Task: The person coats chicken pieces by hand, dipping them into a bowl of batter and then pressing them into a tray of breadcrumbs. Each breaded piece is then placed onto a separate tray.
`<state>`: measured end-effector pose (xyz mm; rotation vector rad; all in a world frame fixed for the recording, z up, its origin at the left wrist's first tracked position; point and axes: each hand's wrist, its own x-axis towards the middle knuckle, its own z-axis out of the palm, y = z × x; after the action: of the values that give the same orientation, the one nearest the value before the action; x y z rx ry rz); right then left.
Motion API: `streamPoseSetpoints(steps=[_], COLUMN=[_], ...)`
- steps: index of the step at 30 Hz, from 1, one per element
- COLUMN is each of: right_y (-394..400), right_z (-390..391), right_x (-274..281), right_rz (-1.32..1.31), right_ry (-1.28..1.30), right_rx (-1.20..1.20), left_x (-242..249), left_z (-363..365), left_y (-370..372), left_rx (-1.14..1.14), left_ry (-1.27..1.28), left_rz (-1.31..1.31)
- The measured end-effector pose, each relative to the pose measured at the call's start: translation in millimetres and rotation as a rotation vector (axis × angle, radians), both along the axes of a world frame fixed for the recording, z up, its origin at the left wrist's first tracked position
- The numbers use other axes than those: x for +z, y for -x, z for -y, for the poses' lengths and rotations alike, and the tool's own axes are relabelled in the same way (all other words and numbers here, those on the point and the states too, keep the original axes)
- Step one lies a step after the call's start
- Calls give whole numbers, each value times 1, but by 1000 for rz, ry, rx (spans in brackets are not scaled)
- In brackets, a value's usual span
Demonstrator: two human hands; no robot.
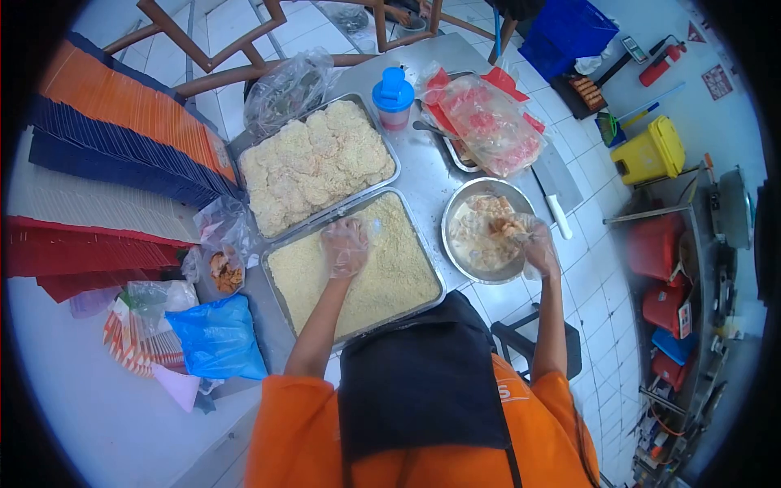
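My left hand (345, 247), in a clear plastic glove, rests on the pale crumbs in a metal tray (290, 311); its fingertips are hard to make out against the crumbs. Over the right side of a steel bowl (449, 248), my right hand (532, 246), also gloved, is closed on a battered piece of meat (511, 227). Milky batter and more pieces lie in the bowl. Behind the crumb tray is a second tray (396, 167) filled with crumb-coated pieces (313, 163).
A blue-lidded shaker (394, 99) and a plastic bag of red and white meat (493, 130) stand at the back. A white-handled knife (559, 216) lies right of the bowl. Stacked folded boxes (122, 122) and a blue bag (216, 337) are on the left.
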<state>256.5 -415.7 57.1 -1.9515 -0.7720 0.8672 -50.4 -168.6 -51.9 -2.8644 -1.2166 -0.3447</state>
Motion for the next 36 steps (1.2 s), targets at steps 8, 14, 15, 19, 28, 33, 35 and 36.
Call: streamPoseSetpoints(steps=[8,14,15,19,28,33,35,36], right_y=[40,35,38,45,-2,-69,-45,-46], right_z=[3,-10,-14,-17,-36,1,-4,1], right_x=[-34,-41,-47,-81,-65,-112,-44,-43], right_rz=[997,428,630,1044,596,24,-641,-634], right_ry=[399,-51,84,189,375,4,38,39], right_rx=[422,23,164,371,155,154,-174,-169], left_x=[2,-23,-23,-6,-15,-31,-32,-20], left_z=[-3,-13,-12,-6,-11,-24,-10,4], left_y=[0,-3,-3,-7,-1,12,19,21], left_rx=[-28,-58,-60,-84,-127,-52,-42,-47], left_ry=[-50,25,-20,-77,-65,280,392,311], left_rz=[59,54,49,10,159,134,164,166])
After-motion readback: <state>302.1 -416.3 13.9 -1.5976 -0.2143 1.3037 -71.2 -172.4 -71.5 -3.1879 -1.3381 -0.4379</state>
